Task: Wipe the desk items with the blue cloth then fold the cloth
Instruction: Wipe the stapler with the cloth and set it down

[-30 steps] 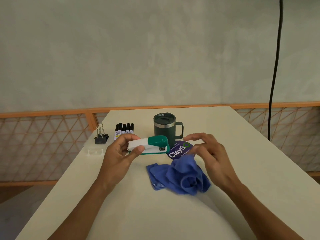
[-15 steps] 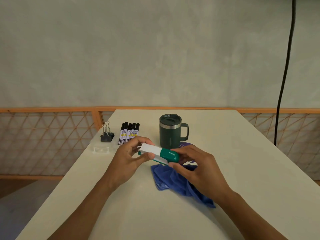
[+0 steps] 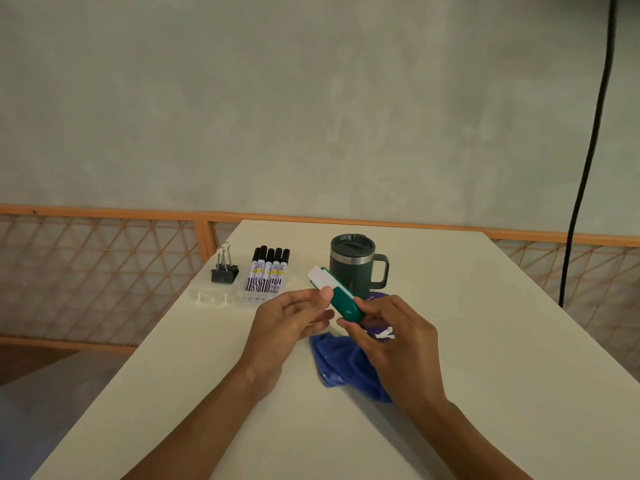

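A white rectangular desk (image 3: 485,323) stands before a grey plaster wall (image 3: 311,98) and an orange lattice railing (image 3: 104,213).

Change: one second ago the left hand (image 3: 287,323) alone held the green-and-white plastic stapler (image 3: 337,296), and the right hand (image 3: 398,348) hovered open above the crumpled blue cloth (image 3: 332,358). Now both hands hold the stapler at frame centre. The left thumb and fingers pinch its white end and the right fingers curl round its green end, which is tilted toward the lower right.

Consequence: the cloth lies on the desk under the right wrist, in neither hand. In my judgement no wiping is taking place, and the cloth must be picked up first.

Writing: the purple round disc (image 3: 379,330) showed "ClayG" a second ago. The right hand now covers most of it, and the remaining white lettering is unreadable. The print on the five black-capped white markers (image 3: 268,271) is too small to read. The dark green lidded mug (image 3: 351,268) shows no legible mark.
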Available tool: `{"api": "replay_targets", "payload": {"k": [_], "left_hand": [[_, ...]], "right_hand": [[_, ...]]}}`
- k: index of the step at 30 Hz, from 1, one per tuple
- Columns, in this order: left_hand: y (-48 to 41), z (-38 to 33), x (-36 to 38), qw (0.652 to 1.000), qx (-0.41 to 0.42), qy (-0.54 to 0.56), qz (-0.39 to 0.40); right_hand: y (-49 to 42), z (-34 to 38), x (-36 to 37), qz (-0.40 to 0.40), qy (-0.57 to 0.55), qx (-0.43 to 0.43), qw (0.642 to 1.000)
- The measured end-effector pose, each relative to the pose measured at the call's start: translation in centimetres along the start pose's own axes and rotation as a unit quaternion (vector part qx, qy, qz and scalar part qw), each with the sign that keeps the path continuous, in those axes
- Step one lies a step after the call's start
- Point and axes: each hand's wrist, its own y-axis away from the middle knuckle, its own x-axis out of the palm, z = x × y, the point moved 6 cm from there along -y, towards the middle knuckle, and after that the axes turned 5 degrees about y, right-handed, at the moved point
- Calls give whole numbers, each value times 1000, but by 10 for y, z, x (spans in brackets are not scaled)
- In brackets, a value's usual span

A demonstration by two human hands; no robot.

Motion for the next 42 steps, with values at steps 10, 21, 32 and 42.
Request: {"api": "replay_targets", "payload": {"k": [10, 21, 32, 42], "left_hand": [[-4, -1, -16, 995, 10, 2, -102], [-29, -14, -39, 966, 65, -210, -138], [-76, -24, -15, 818, 72, -560, -109], [-30, 1, -39, 892, 137, -421, -86]], "right_hand": [[7, 3, 21, 56, 42, -83, 994], [-6, -37, -1, 98, -19, 89, 991], [-4, -47, -9, 98, -9, 111, 989], [-10, -49, -25, 70, -43, 127, 988]]}}
